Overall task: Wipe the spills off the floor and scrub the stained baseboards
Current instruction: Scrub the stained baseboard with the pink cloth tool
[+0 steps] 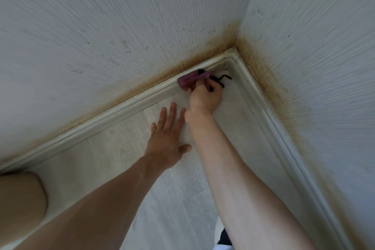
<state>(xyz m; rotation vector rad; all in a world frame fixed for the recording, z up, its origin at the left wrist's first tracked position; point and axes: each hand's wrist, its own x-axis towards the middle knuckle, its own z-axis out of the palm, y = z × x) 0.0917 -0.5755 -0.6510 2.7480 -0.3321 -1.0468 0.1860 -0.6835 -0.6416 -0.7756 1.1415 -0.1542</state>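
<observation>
Corner: at 1 o'clock, where two baseboards point(113, 114) meet between floor point(166, 199) and walls point(101, 26).
Cloth point(189, 79): at 12 o'clock, against the left baseboard, just beside the corner.
Right hand point(205, 97): on the cloth.
Left hand point(167, 140): on the floor, at 7 o'clock from the right hand.
Knee point(20, 201): at 8 o'clock.

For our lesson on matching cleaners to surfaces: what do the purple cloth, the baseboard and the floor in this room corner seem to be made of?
Purple cloth: soft woven or knitted fabric, bunched, with dark yarn-like strands; the right hand grips it.
Baseboard: moulded, off-white, slightly glossy; probably plastic or painted wood.
Floor: pale planks with printed-looking grain and seams, likely laminate or vinyl. The left hand rests flat on it.
</observation>
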